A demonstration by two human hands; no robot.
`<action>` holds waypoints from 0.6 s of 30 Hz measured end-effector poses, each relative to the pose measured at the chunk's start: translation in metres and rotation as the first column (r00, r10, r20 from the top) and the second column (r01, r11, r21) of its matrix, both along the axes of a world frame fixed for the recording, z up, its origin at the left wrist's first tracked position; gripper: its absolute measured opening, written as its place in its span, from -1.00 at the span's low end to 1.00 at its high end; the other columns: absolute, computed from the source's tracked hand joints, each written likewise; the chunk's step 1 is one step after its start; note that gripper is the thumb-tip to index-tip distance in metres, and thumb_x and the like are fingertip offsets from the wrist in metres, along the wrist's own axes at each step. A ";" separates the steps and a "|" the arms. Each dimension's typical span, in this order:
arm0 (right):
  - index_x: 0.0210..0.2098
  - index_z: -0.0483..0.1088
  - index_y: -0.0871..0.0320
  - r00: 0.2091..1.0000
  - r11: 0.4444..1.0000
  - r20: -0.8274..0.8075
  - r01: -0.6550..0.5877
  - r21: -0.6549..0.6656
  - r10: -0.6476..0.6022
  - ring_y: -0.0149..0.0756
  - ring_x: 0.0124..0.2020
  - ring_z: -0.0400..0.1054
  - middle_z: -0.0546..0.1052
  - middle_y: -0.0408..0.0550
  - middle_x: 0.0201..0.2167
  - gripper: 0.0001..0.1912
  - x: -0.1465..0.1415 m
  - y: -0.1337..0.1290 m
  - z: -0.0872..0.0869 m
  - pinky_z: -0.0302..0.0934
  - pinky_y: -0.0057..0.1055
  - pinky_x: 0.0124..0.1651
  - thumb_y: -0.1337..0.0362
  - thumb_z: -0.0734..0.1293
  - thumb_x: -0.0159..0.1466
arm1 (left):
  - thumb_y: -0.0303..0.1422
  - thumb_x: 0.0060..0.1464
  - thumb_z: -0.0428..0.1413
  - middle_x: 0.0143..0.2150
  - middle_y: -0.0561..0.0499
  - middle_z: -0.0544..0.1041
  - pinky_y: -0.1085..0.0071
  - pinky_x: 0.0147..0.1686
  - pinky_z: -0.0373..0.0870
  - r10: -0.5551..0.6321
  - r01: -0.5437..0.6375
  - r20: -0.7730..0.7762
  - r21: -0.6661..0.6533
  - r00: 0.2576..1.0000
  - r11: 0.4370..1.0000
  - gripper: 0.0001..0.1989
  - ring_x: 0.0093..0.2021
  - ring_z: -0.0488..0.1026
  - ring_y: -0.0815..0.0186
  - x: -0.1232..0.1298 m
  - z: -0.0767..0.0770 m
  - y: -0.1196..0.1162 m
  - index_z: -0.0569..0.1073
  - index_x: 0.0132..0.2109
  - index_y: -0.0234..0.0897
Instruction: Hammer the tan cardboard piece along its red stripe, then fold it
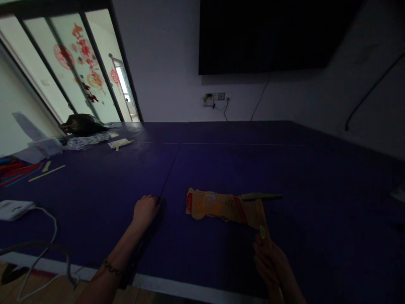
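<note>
Cardboard strip (210, 207): torn-edged, red/orange print, flat on purple desk (316, 173); landmark for all below.
Hammer (260, 209): head across strip's R end, poking past it; wooden handle points to near side. Head touching strip or just above? Can't tell.
R hand (268, 261): near side of strip's R end, fingers wrapped round hammer handle.
L hand (145, 211): L of strip, apart from it, by a dark seam. Fingers curled under, tips hidden; can't tell how tight or if holding anything.
Bracelet (112, 269): on L wrist, near side & L of strip.
White box (14, 210): far L of strip, w/ white cable (54, 223).
Black bag (82, 124): far side & L of strip; red/blue strips (20, 172) nearer, also L.
TV (265, 36): on wall, beyond strip.
Hammer risk: poss. dents desk or tears strip, if swung off-centre or too hard; dim light makes misjudging likelier.
Strip risk: could skid or flip when bumped, b/c no hand pins it.
Finger risk: L knuckles could get hit if they come under the head.
Count: cardboard 1, hammer 1, hands 2, bracelet 1, white box 1, bag 1, TV 1; red/blue strips overlap, no sure no.
</note>
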State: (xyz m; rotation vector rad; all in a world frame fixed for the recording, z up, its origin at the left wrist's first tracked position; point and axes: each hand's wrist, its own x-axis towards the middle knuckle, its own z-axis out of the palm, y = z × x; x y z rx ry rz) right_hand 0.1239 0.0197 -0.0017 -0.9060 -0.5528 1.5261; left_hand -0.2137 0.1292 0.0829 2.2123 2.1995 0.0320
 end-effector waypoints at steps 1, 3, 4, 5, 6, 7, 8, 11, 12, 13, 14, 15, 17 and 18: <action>-0.45 0.21 0.10 1.000 1.000 0.000 0.026 0.003 -0.026 -0.63 -0.95 -0.11 0.14 -0.43 -0.84 -0.71 -0.002 -0.001 0.002 -0.15 -0.69 -0.91 0.16 0.40 -0.06 | -0.35 0.03 -0.02 -0.28 -0.14 0.49 0.38 -0.21 0.26 0.016 -0.016 -0.014 -0.017 1.000 1.000 -0.80 -0.18 0.40 0.15 0.002 -0.001 0.003 0.48 -0.34 -0.31; -0.44 0.21 0.10 0.998 0.998 -0.001 0.065 0.019 -0.065 -0.64 -0.94 -0.12 0.14 -0.44 -0.83 -0.73 -0.005 -0.001 0.004 -0.16 -0.71 -0.90 0.18 0.38 -0.03 | -0.41 0.00 -0.02 -0.28 -0.18 0.50 0.37 -0.23 0.28 0.051 -0.052 -0.029 -0.039 0.998 0.998 -0.81 -0.18 0.42 0.13 0.005 -0.004 0.008 0.48 -0.34 -0.35; -0.44 0.20 0.10 0.998 0.998 -0.004 0.060 0.026 -0.060 -0.64 -0.94 -0.12 0.15 -0.44 -0.83 -0.73 -0.006 -0.001 0.004 -0.16 -0.71 -0.89 0.18 0.38 -0.03 | -0.43 -0.01 -0.02 -0.29 -0.19 0.50 0.38 -0.24 0.29 0.066 -0.067 -0.033 -0.048 0.997 0.997 -0.82 -0.19 0.42 0.13 0.006 -0.006 0.011 0.48 -0.34 -0.35; -0.44 0.20 0.10 0.999 0.998 -0.010 0.053 0.034 -0.052 -0.64 -0.94 -0.12 0.15 -0.44 -0.83 -0.72 -0.005 0.000 0.004 -0.16 -0.71 -0.89 0.17 0.38 -0.03 | -0.45 -0.02 -0.02 -0.29 -0.20 0.50 0.38 -0.25 0.29 0.079 -0.081 -0.036 -0.056 0.996 0.995 -0.83 -0.19 0.43 0.13 0.007 -0.007 0.013 0.48 -0.35 -0.36; -0.45 0.19 0.10 0.999 0.999 -0.018 0.030 0.042 -0.030 -0.64 -0.94 -0.12 0.15 -0.44 -0.83 -0.71 -0.004 0.001 0.003 -0.14 -0.70 -0.89 0.17 0.38 -0.05 | -0.46 -0.04 -0.01 -0.30 -0.21 0.51 0.38 -0.26 0.30 0.084 -0.087 -0.040 -0.066 0.996 0.994 -0.83 -0.20 0.44 0.13 0.007 -0.008 0.015 0.47 -0.35 -0.36; -0.46 0.18 0.10 1.000 0.999 -0.024 -0.004 0.051 0.005 -0.62 -0.94 -0.11 0.16 -0.44 -0.84 -0.69 -0.002 0.003 0.003 -0.12 -0.68 -0.90 0.16 0.39 -0.06 | -0.47 -0.05 -0.01 -0.31 -0.21 0.51 0.39 -0.27 0.30 0.083 -0.087 -0.044 -0.077 0.996 0.993 -0.84 -0.21 0.44 0.13 0.008 -0.008 0.016 0.47 -0.36 -0.36; -0.47 0.18 0.10 0.998 0.997 -0.027 -0.048 0.061 0.049 -0.61 -0.94 -0.10 0.17 -0.43 -0.84 -0.68 0.000 0.004 0.002 -0.10 -0.66 -0.90 0.15 0.40 -0.08 | -0.47 -0.06 0.00 -0.31 -0.22 0.51 0.39 -0.29 0.30 0.086 -0.090 -0.047 -0.090 0.995 0.992 -0.85 -0.22 0.45 0.13 0.008 -0.008 0.018 0.46 -0.36 -0.36; -0.46 0.17 0.10 0.992 0.989 -0.030 -0.119 0.086 0.122 -0.59 -0.93 -0.07 0.19 -0.42 -0.83 -0.68 0.002 0.005 0.001 -0.08 -0.64 -0.89 0.15 0.39 -0.07 | -0.45 -0.07 -0.01 -0.32 -0.22 0.50 0.39 -0.33 0.30 0.101 -0.101 -0.011 -0.093 0.995 0.990 -0.86 -0.25 0.46 0.12 0.009 -0.003 0.021 0.43 -0.37 -0.37; -0.45 0.17 0.10 0.993 0.990 -0.033 -0.108 0.089 0.111 -0.60 -0.92 -0.08 0.20 -0.42 -0.82 -0.70 0.001 0.004 0.002 -0.09 -0.65 -0.88 0.16 0.37 -0.04 | -0.43 -0.06 -0.02 -0.32 -0.21 0.50 0.40 -0.34 0.30 0.108 -0.105 0.026 -0.076 0.994 0.992 -0.86 -0.26 0.45 0.13 0.010 -0.001 0.022 0.42 -0.37 -0.37; -0.43 0.17 0.10 0.995 0.993 -0.038 -0.083 0.086 0.087 -0.61 -0.92 -0.09 0.19 -0.43 -0.82 -0.72 -0.001 0.002 0.003 -0.11 -0.67 -0.87 0.17 0.36 -0.02 | -0.42 -0.05 -0.02 -0.33 -0.20 0.50 0.41 -0.35 0.30 0.106 -0.102 0.082 -0.050 0.991 0.994 -0.86 -0.27 0.45 0.15 0.013 0.002 0.023 0.40 -0.36 -0.37; -0.43 0.16 0.10 0.997 0.995 -0.038 -0.061 0.076 0.064 -0.63 -0.92 -0.10 0.19 -0.43 -0.82 -0.74 -0.004 0.001 0.004 -0.13 -0.68 -0.87 0.18 0.35 0.00 | -0.42 -0.05 -0.03 -0.34 -0.17 0.50 0.43 -0.36 0.30 0.088 -0.087 0.163 -0.016 0.983 0.996 -0.87 -0.28 0.45 0.18 0.016 0.005 0.024 0.39 -0.35 -0.36; -0.42 0.16 0.10 0.999 0.997 -0.034 -0.039 0.063 0.041 -0.63 -0.92 -0.12 0.18 -0.44 -0.82 -0.74 -0.007 0.000 0.006 -0.15 -0.69 -0.86 0.19 0.34 0.00 | -0.41 -0.05 -0.03 -0.36 -0.13 0.50 0.44 -0.37 0.30 0.048 -0.055 0.273 0.021 0.961 0.998 -0.88 -0.30 0.45 0.21 0.021 0.008 0.025 0.37 -0.35 -0.35; -0.42 0.16 0.10 1.000 0.999 -0.016 0.010 0.037 -0.009 -0.64 -0.92 -0.14 0.15 -0.45 -0.83 -0.73 -0.012 -0.002 0.008 -0.18 -0.70 -0.87 0.19 0.34 -0.01 | -0.42 -0.05 -0.04 -0.40 -0.05 0.49 0.47 -0.37 0.32 -0.081 0.038 0.541 0.090 0.837 0.995 -0.91 -0.34 0.45 0.28 0.037 0.010 0.027 0.34 -0.37 -0.32; -0.42 0.16 0.10 0.999 0.999 -0.003 0.041 0.026 -0.041 -0.64 -0.92 -0.15 0.14 -0.46 -0.83 -0.73 -0.015 -0.003 0.009 -0.19 -0.71 -0.88 0.19 0.35 -0.02 | -0.43 -0.06 -0.04 -0.42 -0.02 0.49 0.48 -0.36 0.33 -0.150 0.093 0.668 0.120 0.729 0.988 -0.93 -0.35 0.45 0.30 0.048 0.009 0.028 0.33 -0.38 -0.31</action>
